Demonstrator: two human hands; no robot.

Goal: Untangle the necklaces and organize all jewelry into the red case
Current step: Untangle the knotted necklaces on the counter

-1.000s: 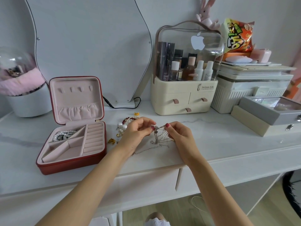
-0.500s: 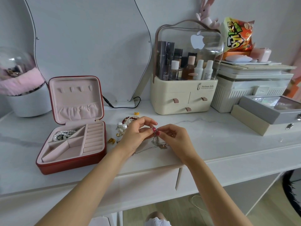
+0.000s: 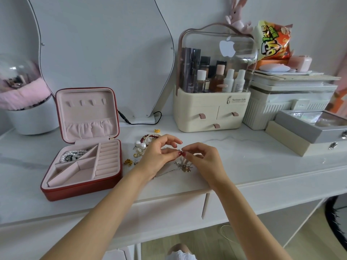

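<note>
Necklaces: tangled bundle of thin silver and gold chains [image 3: 183, 166] sits on the white marble-look desk [image 3: 253, 152], just right of the open red jewelry case with pink lining [image 3: 82, 166]. Left hand [image 3: 159, 154] and right hand [image 3: 203, 158] both pinch fine strands at the top of the knot, fingertips nearly touching, rest of the bundle trailing on the desk. Likely very light, limp, slippery, and kink-prone. Take single strands near the knot, tease apart, don't yank. Pearl strand [image 3: 72, 155] already in the case's rear-left compartment; loose pearl and gold pieces [image 3: 139, 147] between case and hands.
</note>
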